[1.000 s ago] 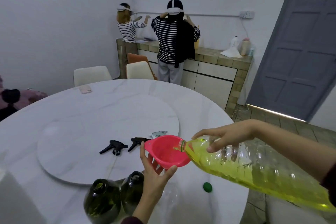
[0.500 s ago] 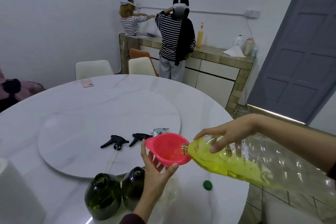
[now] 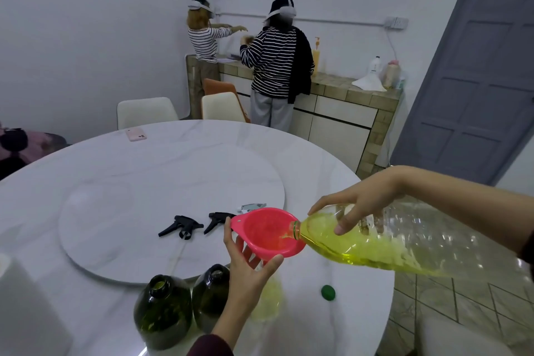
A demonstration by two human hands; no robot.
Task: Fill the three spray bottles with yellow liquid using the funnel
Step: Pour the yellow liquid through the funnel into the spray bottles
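Observation:
My left hand [image 3: 248, 266] grips the red funnel [image 3: 267, 233] from below, over a clear spray bottle [image 3: 268, 298] that holds some yellow liquid and is mostly hidden behind the hand. My right hand [image 3: 357, 204] holds a large clear plastic bottle [image 3: 404, 243] of yellow liquid, tilted with its mouth at the funnel's rim; yellow liquid runs into the funnel. Two dark green bottles [image 3: 163, 312] [image 3: 211, 295] stand open next to my left arm. Two black spray heads [image 3: 179, 225] [image 3: 218, 218] and a grey one [image 3: 252, 206] lie on the turntable.
A green cap [image 3: 328, 292] lies on the round marble table [image 3: 318, 165] near its right edge. A pink phone [image 3: 135, 134] lies at the far side. A white roll [image 3: 31, 312] stands at the near left. Two people stand at the tiled counter [image 3: 372, 95] behind several chairs.
The big bottle has tipped further, so its liquid has run toward the neck and now flows into the funnel. The clear bottle under the funnel shows more yellow.

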